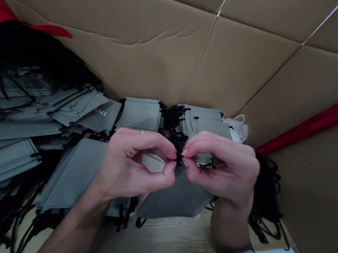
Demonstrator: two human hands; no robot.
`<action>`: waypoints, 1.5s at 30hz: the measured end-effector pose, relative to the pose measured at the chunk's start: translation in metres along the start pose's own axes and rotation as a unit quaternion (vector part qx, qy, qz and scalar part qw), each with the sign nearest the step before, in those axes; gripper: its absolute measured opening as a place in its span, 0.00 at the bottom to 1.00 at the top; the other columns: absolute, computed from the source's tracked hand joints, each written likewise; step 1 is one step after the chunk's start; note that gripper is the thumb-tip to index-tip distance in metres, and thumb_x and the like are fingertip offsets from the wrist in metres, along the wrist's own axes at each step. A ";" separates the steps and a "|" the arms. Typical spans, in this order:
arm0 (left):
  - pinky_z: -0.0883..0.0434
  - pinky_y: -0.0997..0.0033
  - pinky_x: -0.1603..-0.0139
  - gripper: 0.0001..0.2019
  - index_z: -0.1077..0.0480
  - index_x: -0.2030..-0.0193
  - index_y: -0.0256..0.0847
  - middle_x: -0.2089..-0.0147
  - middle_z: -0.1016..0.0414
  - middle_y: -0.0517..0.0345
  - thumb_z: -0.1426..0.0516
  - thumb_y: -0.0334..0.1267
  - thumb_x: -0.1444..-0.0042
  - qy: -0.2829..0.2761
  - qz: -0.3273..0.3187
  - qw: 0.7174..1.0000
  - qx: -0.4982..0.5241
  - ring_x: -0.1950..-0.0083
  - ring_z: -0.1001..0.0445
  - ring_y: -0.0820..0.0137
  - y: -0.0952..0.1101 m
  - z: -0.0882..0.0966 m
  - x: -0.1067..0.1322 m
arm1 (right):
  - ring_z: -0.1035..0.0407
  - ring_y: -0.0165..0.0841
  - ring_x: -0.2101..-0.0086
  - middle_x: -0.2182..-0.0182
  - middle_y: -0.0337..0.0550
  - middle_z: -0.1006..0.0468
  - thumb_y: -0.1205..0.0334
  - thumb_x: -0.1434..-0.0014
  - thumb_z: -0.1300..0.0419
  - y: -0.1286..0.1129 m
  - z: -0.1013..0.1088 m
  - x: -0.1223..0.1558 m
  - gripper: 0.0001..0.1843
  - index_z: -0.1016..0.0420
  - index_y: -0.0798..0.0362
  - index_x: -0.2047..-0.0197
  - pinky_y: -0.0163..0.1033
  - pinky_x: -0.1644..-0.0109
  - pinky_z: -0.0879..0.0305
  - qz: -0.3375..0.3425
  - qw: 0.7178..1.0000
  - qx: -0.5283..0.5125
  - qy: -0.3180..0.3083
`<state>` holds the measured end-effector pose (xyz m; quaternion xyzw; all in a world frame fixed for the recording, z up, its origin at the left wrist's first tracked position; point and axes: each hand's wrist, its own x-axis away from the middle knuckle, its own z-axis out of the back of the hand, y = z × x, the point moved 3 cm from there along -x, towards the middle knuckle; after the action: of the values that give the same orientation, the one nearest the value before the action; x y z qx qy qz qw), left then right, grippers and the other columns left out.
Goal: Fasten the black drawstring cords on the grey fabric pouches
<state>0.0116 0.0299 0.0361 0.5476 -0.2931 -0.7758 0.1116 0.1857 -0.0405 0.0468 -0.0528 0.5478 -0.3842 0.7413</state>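
Note:
Both hands meet at the middle of the view over a grey fabric pouch. My left hand pinches thumb and forefinger on the pouch's thin black drawstring. My right hand pinches the same black cord from the other side, fingertips almost touching the left ones. The pouch hangs below the fingers, partly hidden by my hands. A small ring shows on a left finger.
A large heap of similar grey pouches with black cords covers the left side. A smaller stack lies behind my hands. Brown cardboard sheets form the backdrop. A red strip runs at right. The wooden table edge is near me.

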 end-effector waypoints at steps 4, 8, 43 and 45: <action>0.20 0.79 0.71 0.10 0.21 0.65 0.43 0.70 0.15 0.62 0.35 0.23 0.52 -0.017 0.026 0.996 0.086 0.73 0.18 0.73 -0.005 0.000 0.001 | 0.21 0.35 0.69 0.68 0.38 0.16 0.77 0.43 0.33 0.000 -0.001 -0.001 0.15 0.18 0.46 0.59 0.42 0.65 0.21 0.018 0.999 -0.027 0.013; 0.18 0.79 0.68 0.12 0.21 0.63 0.44 0.68 0.14 0.62 0.35 0.22 0.50 -0.035 0.032 0.992 0.119 0.71 0.17 0.73 -0.008 0.000 0.001 | 0.21 0.35 0.70 0.69 0.38 0.16 0.75 0.43 0.32 0.002 0.000 -0.001 0.13 0.18 0.45 0.61 0.42 0.67 0.20 0.008 0.999 -0.025 0.024; 0.20 0.75 0.72 0.10 0.21 0.64 0.45 0.68 0.14 0.61 0.34 0.26 0.51 0.029 -0.006 0.999 0.018 0.72 0.17 0.70 -0.004 -0.002 0.003 | 0.22 0.32 0.67 0.68 0.38 0.18 0.80 0.43 0.33 -0.001 0.000 -0.001 0.14 0.18 0.51 0.60 0.39 0.63 0.23 0.025 0.999 -0.004 0.024; 0.19 0.77 0.71 0.10 0.21 0.64 0.44 0.68 0.14 0.61 0.34 0.25 0.52 0.023 0.006 0.998 0.062 0.72 0.18 0.71 -0.006 -0.004 0.002 | 0.22 0.32 0.68 0.68 0.38 0.18 0.80 0.44 0.33 0.000 0.000 -0.001 0.14 0.18 0.51 0.61 0.40 0.64 0.23 0.028 0.999 -0.016 0.031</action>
<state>0.0148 0.0325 0.0300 0.5696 -0.3408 -0.7427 0.0887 0.1856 -0.0398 0.0475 -0.0367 0.5780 -0.3559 0.7334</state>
